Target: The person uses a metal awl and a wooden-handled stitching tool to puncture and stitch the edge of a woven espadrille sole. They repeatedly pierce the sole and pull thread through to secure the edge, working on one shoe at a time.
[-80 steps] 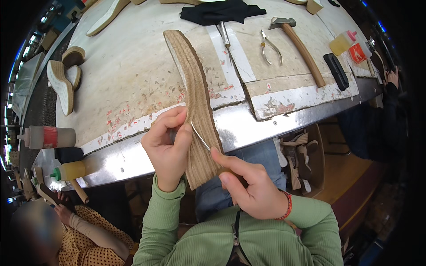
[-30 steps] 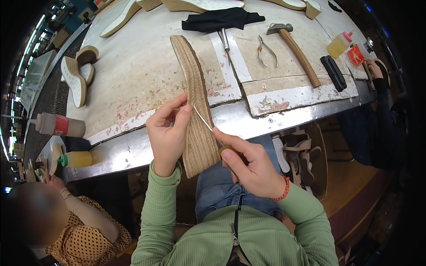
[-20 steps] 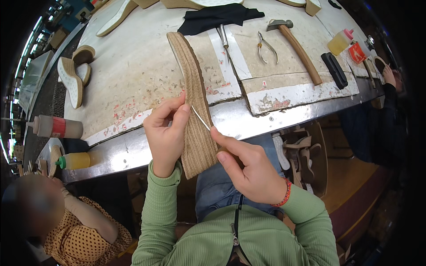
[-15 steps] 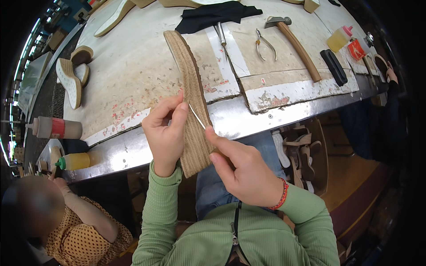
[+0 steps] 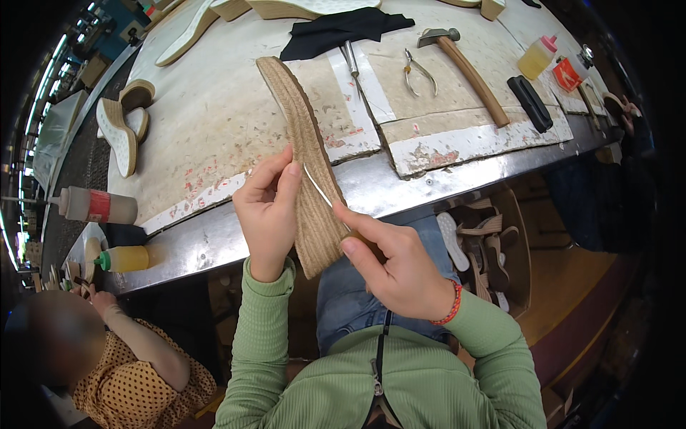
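A jute-wrapped wedge sole (image 5: 304,132) stands tilted across the bench edge, its narrow end away from me and its thick end over my lap. My left hand (image 5: 268,204) is closed at its left side, thumb and forefinger pinched against the jute; anything small between the fingertips is hidden. In my right hand (image 5: 404,268) is a thin metal pick (image 5: 317,184), its handle mostly covered by my fingers. The pick's slightly curved tip lies against the jute, close to the left fingertips.
Beyond the sole lie a black cloth (image 5: 343,30), a screwdriver-like tool (image 5: 350,58), pliers (image 5: 420,74), a hammer (image 5: 471,79) and a black block (image 5: 530,104). Squeeze bottles (image 5: 96,205) stand left; wedge soles (image 5: 118,136) sit beyond. A box of shoes (image 5: 486,250) is below. Co-workers (image 5: 143,354) flank me.
The view has shifted slightly. The sole leans a little further left, and my right hand has turned slightly, showing more of the pick's handle. Both hands keep their holds.
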Available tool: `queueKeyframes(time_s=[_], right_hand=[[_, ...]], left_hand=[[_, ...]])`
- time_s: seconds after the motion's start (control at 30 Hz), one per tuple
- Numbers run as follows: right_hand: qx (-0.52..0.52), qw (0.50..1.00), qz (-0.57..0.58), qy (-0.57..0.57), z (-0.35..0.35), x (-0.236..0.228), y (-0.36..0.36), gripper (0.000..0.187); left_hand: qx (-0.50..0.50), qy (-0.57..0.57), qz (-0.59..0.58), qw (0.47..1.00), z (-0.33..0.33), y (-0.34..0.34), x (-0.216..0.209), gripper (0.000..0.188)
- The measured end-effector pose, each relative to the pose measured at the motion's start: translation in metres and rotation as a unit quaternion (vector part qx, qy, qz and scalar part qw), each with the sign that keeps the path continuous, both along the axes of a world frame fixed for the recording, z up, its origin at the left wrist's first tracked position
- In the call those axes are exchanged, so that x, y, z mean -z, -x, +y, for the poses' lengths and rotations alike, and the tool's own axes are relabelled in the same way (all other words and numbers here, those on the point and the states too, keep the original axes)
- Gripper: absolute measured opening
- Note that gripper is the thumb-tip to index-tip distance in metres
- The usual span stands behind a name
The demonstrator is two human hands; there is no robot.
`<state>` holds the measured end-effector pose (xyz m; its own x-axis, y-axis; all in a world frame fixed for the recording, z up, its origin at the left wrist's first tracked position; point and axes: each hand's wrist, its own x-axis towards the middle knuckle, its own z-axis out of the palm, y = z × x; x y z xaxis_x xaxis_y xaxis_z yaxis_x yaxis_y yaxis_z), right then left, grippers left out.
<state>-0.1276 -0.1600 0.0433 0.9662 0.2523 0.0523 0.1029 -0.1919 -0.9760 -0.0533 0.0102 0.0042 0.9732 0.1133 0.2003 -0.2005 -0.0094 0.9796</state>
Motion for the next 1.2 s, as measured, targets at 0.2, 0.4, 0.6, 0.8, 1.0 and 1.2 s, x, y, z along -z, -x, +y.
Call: queueKeyframes(time_s=[0.2, 0.4, 0.6, 0.8, 1.0, 1.2], right_hand=[[-0.008, 1.0, 0.028, 0.004, 0.0, -0.003, -0.002, 0.038], [-0.015, 0.999, 0.022, 0.019, 0.002, -0.001, -0.005, 0.036], [-0.006, 0.998, -0.051, 0.043, -0.003, 0.009, 0.002, 0.04], [-0.001, 0.999, 0.025, -0.033, -0.009, 0.001, -0.005, 0.04], [-0.089, 0.995, 0.035, 0.023, -0.026, -0.001, 0.001, 0.041], [-0.089, 0.958, 0.243, -0.125, -0.032, -0.007, 0.007, 0.042]], left_hand=[[0.008, -0.009, -0.012, 1.0, 0.002, 0.001, 0.0, 0.025], [0.0, -0.04, -0.034, 0.999, 0.001, 0.0, 0.001, 0.026], [-0.009, -0.028, -0.023, 0.999, -0.002, -0.001, -0.004, 0.026], [0.002, -0.051, -0.01, 0.999, 0.003, 0.0, -0.002, 0.028], [0.036, 0.062, 0.039, 0.997, 0.014, 0.007, -0.002, 0.028], [0.037, 0.021, 0.011, 0.999, 0.022, 0.023, 0.005, 0.028]])
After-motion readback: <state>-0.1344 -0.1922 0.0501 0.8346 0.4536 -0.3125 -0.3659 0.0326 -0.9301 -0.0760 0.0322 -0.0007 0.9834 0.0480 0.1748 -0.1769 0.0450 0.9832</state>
